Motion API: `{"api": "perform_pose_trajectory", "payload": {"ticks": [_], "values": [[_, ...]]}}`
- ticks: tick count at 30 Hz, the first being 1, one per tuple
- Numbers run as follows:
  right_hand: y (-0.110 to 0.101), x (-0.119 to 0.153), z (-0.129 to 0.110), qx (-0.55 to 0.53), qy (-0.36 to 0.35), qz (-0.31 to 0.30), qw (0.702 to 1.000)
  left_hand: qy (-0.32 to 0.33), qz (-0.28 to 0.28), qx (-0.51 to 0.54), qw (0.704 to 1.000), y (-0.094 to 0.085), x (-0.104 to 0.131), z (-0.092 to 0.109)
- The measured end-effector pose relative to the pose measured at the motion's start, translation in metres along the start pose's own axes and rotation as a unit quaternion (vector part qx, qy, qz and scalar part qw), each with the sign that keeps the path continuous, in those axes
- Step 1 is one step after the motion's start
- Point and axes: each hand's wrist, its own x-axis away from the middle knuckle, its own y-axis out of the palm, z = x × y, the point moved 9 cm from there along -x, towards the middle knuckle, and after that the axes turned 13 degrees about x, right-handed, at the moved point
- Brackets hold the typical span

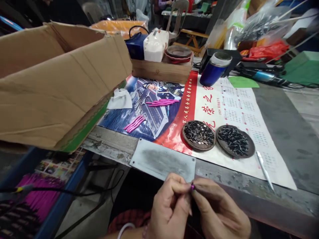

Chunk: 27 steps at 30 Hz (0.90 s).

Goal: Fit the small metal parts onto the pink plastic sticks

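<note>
Close together at the bottom centre, in front of the table edge, are my left hand [171,205] and my right hand [219,209]. Both have their fingers pinched around a small magenta piece [192,187], mostly hidden by the fingertips. Just beyond them lies a grey metal plate [163,159]. To its right, one round dish [198,135] holds small washers and dark pins, and another dish [235,141] holds dark screw-like pieces. Magenta sticks lie on the poster in two groups, one nearer [135,123] and one farther [162,102].
A large cardboard box [82,83] stands at the left. A blue cup [215,69] and a wooden box [161,70] are at the back. A white pen [265,170] lies at the right. More magenta sticks [40,192] fill a blue bin at lower left.
</note>
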Motion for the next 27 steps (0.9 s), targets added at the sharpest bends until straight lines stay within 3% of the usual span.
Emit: {"api": "perform_pose_trajectory", "payload": {"ticks": [4,8,12,17,22,27], "values": [[0.011,-0.004,0.010,-0.087,0.046,-0.055,0.994,0.007,0.007,0.012,1.000,0.000,0.000,0.002],[0.011,0.007,0.018,-0.065,0.068,-0.008,0.996,0.026,0.028,-0.011,0.999,-0.004,0.001,0.002],[0.003,0.020,0.015,0.072,0.018,0.035,0.997,0.079,0.055,-0.073,0.993,-0.008,0.007,0.006],[0.010,0.018,-0.005,0.178,-0.102,-0.035,0.978,0.152,0.080,-0.136,0.976,-0.006,0.015,0.018],[0.010,0.014,-0.008,0.104,-0.021,0.003,0.994,0.176,0.087,-0.128,0.972,-0.007,0.020,0.025],[0.020,0.010,-0.005,0.076,0.023,-0.042,0.996,0.185,0.047,-0.150,0.970,-0.011,0.017,0.030]]}}
